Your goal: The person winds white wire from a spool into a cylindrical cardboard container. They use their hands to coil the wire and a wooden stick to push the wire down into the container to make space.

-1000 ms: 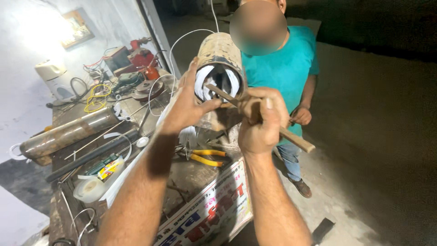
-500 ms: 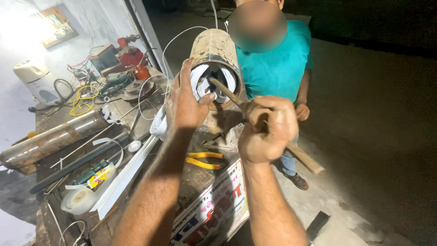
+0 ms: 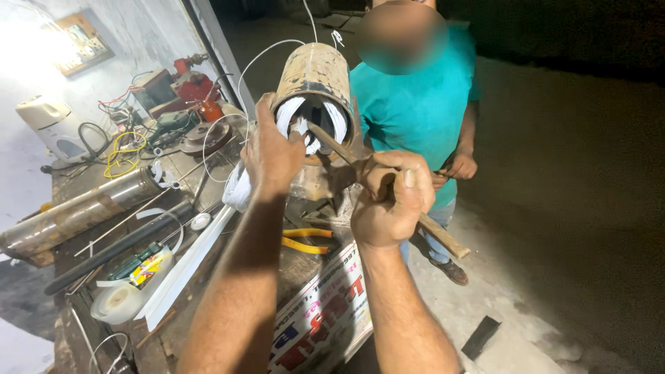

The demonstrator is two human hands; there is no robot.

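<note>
head view, the only one i have: my left hand (image 3: 271, 154) is pressed against the open mouth of a rusty metal cylinder (image 3: 315, 75), fingers lying on its rim and on the white wire windings (image 3: 289, 116) packed inside; the hand lies fairly flat there, fingers curled over the windings rather than closed round anything. my right hand (image 3: 389, 201) is a closed fist, its grip clamped on a wooden stick (image 3: 443, 237), thumb on top. the stick runs up and away from that grip, its far tip reaching into the cylinder's mouth just beside my left fingers, while its butt end juts out below and to the right of the fist. the cylinder stands tilted, mouth facing me, at the near edge of the bench (image 3: 173, 173), just above and ahead of both hands.

below the right fist and a little to its left lie yellow-handled pliers (image 3: 305, 239) on the bench, and beneath them a printed board (image 3: 325, 318) hangs off the bench front. far to the left of my left forearm sit a long metal tube (image 3: 76, 211), a roll of clear tape (image 3: 118, 303) and a coil of yellow wire (image 3: 123, 154) (the bench is crowded, much of it too tangled to tell). directly behind the cylinder stands another person in a teal shirt (image 3: 415, 104), whose hand (image 3: 460, 166) is just beyond my right fist.
</note>
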